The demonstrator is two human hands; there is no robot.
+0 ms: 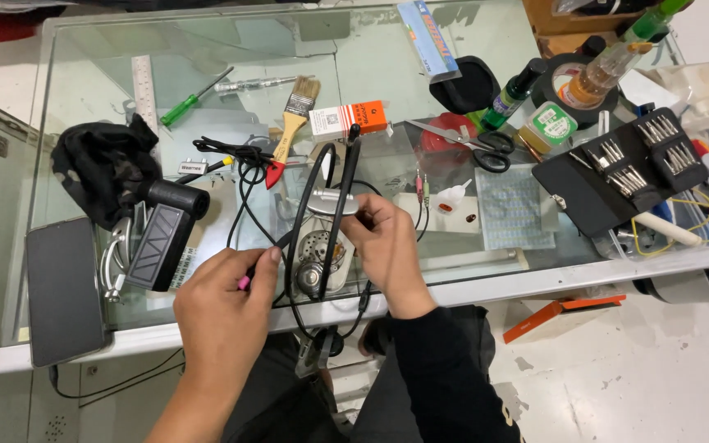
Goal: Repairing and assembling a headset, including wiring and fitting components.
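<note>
My left hand (223, 316) is closed around a thin tool with a pink end, its tip reaching toward a black neckband earphone (334, 209) that lies curved on the glass table (207, 57). My right hand (387, 246) pinches the neckband's black cable near its upright arm. Under the band sit a small white case (317, 254) and a round metal part. Black cables (244, 176) loop away to the upper left.
A dark phone (63, 287) and a black handheld device (166, 234) lie at the left beside a black cloth (104, 164). A paintbrush (293, 119), green screwdriver (190, 100), scissors (473, 143), bottles and a black bit set (625, 168) crowd the back and right.
</note>
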